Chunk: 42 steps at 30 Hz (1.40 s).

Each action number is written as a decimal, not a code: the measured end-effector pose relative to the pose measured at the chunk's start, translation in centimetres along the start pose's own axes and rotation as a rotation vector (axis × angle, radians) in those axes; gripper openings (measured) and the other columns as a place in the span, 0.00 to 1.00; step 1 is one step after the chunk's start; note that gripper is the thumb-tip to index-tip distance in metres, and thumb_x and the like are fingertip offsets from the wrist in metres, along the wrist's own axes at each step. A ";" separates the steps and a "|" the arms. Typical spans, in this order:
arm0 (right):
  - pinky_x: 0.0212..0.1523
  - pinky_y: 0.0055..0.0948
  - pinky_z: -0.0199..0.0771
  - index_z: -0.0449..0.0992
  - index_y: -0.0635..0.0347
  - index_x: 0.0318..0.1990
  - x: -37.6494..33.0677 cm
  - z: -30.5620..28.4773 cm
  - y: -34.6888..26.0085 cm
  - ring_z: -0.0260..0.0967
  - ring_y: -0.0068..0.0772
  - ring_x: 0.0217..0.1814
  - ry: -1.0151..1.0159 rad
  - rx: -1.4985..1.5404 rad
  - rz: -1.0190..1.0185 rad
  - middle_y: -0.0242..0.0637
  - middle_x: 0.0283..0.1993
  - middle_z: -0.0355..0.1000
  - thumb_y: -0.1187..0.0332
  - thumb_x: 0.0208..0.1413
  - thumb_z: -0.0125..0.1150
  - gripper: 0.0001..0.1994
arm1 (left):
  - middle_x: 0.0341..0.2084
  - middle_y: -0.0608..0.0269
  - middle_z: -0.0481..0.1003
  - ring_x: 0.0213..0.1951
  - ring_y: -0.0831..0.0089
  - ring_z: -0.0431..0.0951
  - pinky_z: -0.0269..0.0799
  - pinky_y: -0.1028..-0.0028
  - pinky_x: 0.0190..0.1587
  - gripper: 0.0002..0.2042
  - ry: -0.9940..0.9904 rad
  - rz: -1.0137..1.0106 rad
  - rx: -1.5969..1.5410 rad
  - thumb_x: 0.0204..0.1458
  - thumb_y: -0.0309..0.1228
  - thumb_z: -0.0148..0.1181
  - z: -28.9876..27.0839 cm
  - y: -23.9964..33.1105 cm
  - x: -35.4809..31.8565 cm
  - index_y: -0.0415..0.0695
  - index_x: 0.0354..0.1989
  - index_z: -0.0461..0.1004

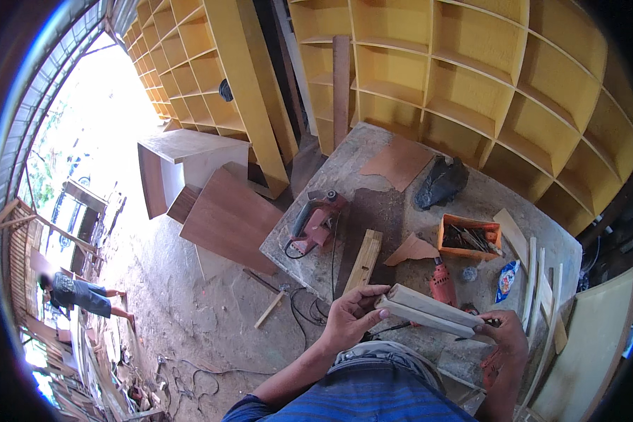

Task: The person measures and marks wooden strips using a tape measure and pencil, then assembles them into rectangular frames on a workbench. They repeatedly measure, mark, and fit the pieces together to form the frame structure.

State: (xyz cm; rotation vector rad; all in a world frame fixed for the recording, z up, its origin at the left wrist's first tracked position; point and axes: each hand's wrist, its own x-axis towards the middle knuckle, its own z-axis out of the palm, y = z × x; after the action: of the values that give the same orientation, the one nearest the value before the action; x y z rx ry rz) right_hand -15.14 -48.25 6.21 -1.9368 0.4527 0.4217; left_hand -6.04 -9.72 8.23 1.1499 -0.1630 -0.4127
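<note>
Down in the head view, we hold two pale wood strips [429, 309] stacked together above the near edge of the workbench [373, 211]. Our left hand [350, 314] grips the strips' left end, thumb on top and fingers curled underneath, pinching the stack. Our right hand [505, 332] holds the right end, fingers wrapped around it; we cannot tell exactly how its fingertips sit. Just behind the strips lies a red drill [442, 281], and a wood block [363, 261] rests on the bench to the left of it. Farther back we see a red power saw [315, 221] with its cord, an orange tray [469, 236] of dark bits, a black bag [439, 183], a triangular brown offcut [412, 250] and a larger brown sheet [399, 162]. Thin pale slats [538, 281] lie along the bench's right side, near a blue packet [506, 279]. Yellow shelving [471, 77] fills the back wall. On the floor at left lean brown panels [228, 218], and a person [77, 294] bends over far off near the bright opening.
</note>
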 end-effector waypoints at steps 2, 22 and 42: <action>0.48 0.29 0.75 0.87 0.63 0.46 0.0 -0.1 -0.8 0.79 0.26 0.41 -0.023 -0.020 0.018 0.39 0.39 0.85 0.70 0.43 0.80 0.19 | 0.57 0.53 0.77 0.58 0.72 0.76 0.72 0.73 0.63 0.22 0.005 -0.018 -0.004 0.60 0.20 0.65 0.2 0.7 -0.1 0.33 0.63 0.68; 0.43 0.29 0.75 0.86 0.63 0.41 -1.0 1.3 -0.4 0.78 0.30 0.44 0.122 -0.033 -0.237 0.35 0.39 0.80 0.63 0.29 0.89 0.27 | 0.46 0.57 0.80 0.50 0.73 0.79 0.75 0.75 0.54 0.28 0.180 0.221 0.404 0.52 0.29 0.75 2.4 1.2 0.9 0.33 0.60 0.73; 0.46 0.31 0.75 0.88 0.61 0.41 -1.0 2.2 -2.3 0.79 0.30 0.41 -0.010 -0.136 -0.106 0.40 0.37 0.83 0.62 0.27 0.90 0.27 | 0.46 0.53 0.81 0.51 0.69 0.81 0.77 0.71 0.56 0.26 0.152 0.146 0.182 0.48 0.24 0.77 1.6 0.5 1.0 0.33 0.54 0.72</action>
State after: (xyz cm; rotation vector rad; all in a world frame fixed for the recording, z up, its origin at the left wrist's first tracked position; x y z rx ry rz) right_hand -15.08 -45.27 7.72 -2.0789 0.3194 0.4018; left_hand -5.57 -11.28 9.28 1.3344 -0.1528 -0.1827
